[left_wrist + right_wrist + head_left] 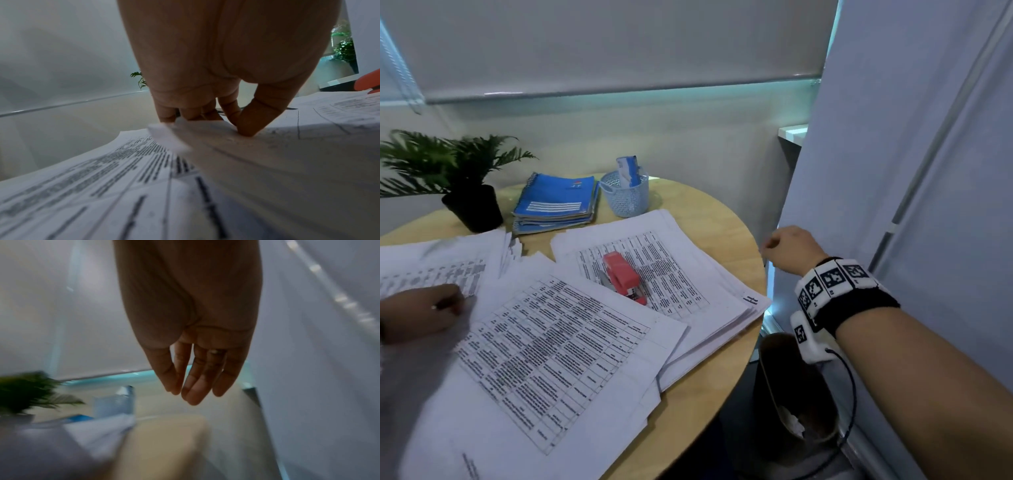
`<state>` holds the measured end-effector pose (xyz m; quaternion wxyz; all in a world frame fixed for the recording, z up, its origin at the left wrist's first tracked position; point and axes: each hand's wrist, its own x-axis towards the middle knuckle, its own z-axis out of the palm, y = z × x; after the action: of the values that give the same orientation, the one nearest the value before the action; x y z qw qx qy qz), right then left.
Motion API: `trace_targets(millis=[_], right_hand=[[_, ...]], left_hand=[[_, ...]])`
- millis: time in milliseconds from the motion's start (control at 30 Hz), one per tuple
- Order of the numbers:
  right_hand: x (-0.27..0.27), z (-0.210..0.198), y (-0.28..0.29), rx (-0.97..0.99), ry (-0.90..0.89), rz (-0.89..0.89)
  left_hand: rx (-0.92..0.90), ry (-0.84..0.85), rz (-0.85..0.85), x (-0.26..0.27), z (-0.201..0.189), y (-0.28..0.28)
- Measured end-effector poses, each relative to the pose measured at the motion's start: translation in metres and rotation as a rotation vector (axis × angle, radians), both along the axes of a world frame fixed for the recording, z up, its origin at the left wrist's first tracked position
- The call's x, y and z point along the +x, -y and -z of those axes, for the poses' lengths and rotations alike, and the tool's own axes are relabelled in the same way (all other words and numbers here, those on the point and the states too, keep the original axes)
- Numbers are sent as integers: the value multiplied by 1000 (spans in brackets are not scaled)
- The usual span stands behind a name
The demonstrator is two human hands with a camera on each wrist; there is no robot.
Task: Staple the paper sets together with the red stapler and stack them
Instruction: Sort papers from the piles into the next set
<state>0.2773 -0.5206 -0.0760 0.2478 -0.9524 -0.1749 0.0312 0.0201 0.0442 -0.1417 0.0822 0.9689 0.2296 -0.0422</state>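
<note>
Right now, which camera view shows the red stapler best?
The head view: the red stapler lies whole, on the right-hand paper stack, untouched by either hand. The left wrist view catches only a red corner of it at the right edge. The right wrist view is blurred and does not show it.

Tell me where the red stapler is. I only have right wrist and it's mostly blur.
Observer: Head view shows the red stapler lying on the right-hand paper stack, untouched.
Operator: Left hand?
Observer: In the left wrist view, the left hand pinches the edge of a paper set, thumb on top.
Operator: Is the right hand over the table?
Observer: No. In the head view the right hand hangs past the right edge of the table.
</note>
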Motion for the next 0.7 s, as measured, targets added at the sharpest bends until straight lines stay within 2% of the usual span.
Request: trace_targets(millis=[33,100,233,367,467,567,700], right_hand=[[-4,-11,-17,8,-5,-43],[-18,-32,-51,21,-22,-137],[-51,-58,-120,-50,-91,-328],[-82,-62,-180,-218,-143,-462],[-96,-56,-210,-408,-69,-475],[-98,-44,-229,-517,-84,-404],[-102,-25,-243,-684,9,-419]], left_hand=[[1,-23,-41,-8,-23,36],[-25,5,-69,-10,-45,69],[47,-162,-30,-14,-64,94],[16,-166,11,-19,-73,103],[-10,-145,12,-20,-74,105],[-24,-149,18,-20,-73,104],[-50,-140,33,-21,-76,106]])
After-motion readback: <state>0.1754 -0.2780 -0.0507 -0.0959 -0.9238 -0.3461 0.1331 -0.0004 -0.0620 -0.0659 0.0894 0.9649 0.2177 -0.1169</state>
